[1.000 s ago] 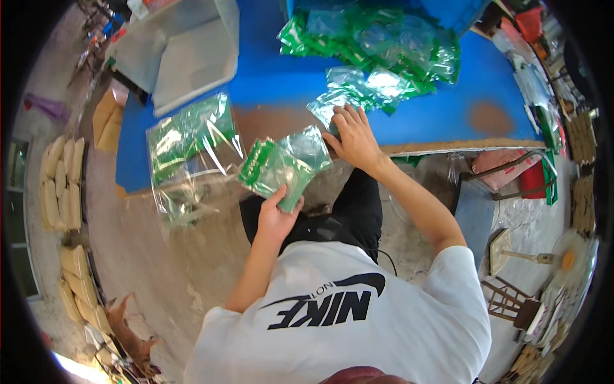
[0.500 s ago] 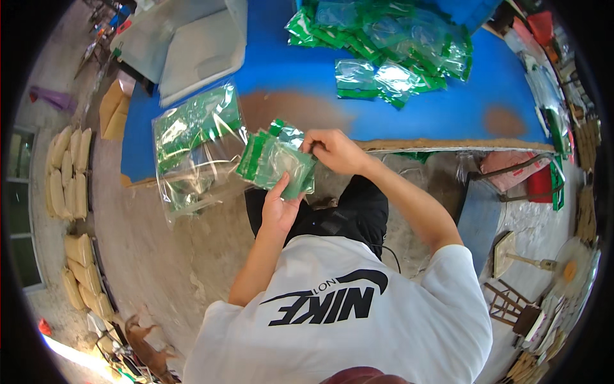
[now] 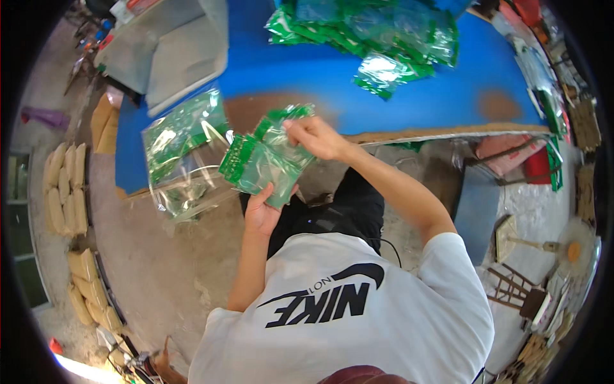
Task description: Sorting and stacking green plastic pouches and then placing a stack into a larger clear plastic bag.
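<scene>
My left hand [image 3: 262,210] is closed round the lower end of a stack of small clear packets with green edges [image 3: 259,168], held in front of my lap near the table edge. Against the stack's upper right, my right hand [image 3: 313,136] pinches another green-edged packet [image 3: 279,131], its upper part fanned away from the rest. To the left, a large clear bag [image 3: 185,150] with green packets inside hangs partly over the table's edge. A pile of similar packets [image 3: 384,29] lies at the far side of the blue table, with a shiny one [image 3: 385,67] at its near edge.
The blue table [image 3: 281,70] has a worn brown front edge. An open translucent bin [image 3: 185,61] lies at its far left. Stuffed sacks [image 3: 66,189] are stacked along the left side. A wooden stool [image 3: 518,294] and a fan [image 3: 571,251] stand at right.
One shiny packet has gone from the pile's near left edge. My right hand now holds a packet against the stack's upper right, and the stack in my left hand has shifted slightly left.
</scene>
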Available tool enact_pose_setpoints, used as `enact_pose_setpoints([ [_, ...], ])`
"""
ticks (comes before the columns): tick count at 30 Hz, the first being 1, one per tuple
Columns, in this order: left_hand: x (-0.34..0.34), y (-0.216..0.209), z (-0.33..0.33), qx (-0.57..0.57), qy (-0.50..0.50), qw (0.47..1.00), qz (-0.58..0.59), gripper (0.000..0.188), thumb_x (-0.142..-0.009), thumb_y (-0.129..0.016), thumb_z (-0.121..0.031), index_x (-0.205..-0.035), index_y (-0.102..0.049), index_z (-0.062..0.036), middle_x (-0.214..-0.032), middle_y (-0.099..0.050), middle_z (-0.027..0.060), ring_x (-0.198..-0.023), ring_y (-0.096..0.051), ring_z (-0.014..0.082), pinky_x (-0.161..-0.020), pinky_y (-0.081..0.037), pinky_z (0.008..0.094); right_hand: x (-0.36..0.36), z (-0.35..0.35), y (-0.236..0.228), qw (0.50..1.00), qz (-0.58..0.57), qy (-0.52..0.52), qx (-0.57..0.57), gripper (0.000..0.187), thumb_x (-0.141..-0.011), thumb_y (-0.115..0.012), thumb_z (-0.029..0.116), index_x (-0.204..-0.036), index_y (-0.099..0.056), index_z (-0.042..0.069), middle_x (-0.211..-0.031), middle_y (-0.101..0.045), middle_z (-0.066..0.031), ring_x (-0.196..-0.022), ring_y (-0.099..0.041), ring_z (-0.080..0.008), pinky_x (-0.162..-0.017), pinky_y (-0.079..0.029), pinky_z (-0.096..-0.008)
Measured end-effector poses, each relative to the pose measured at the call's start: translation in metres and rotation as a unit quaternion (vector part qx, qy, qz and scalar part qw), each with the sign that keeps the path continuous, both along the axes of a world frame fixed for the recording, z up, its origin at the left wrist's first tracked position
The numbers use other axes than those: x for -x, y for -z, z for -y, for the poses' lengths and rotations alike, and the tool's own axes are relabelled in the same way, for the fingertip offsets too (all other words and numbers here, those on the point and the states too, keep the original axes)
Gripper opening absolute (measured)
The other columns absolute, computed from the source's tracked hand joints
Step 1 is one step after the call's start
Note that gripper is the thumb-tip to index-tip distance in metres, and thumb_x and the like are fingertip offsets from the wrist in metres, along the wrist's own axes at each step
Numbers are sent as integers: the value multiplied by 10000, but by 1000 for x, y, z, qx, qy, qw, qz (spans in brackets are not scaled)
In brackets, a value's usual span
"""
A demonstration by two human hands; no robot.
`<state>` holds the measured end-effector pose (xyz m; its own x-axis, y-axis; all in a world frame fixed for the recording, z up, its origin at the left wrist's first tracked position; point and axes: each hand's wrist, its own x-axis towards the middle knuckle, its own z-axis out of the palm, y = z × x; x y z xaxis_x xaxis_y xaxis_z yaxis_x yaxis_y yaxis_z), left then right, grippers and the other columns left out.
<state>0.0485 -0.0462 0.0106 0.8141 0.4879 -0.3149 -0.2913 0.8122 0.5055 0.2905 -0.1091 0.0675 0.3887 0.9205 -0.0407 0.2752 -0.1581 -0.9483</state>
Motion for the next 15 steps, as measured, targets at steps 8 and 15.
enact_pose_setpoints([
  [8,-19,11,16,-8,7,998,-63,551,-923,-607,-2,-1436,-406,5,-1408,-526,143,-1310,-516,308,-1108,-441,491,-196,44,14,792,467,354,169,588,-781,-809,408,-1146,-591,3,-1098,-657,-237,-990,-649,-415,-848,-525,-490],
  [15,-23,13,11,91,25,995,43,610,-861,-609,30,-1439,-424,-35,-1403,-534,133,-1317,-506,328,-1161,-359,540,-124,35,19,882,239,405,-1,366,-953,-637,372,-983,-604,8,-838,-670,-168,-828,-669,-297,-694,-497,-425],
])
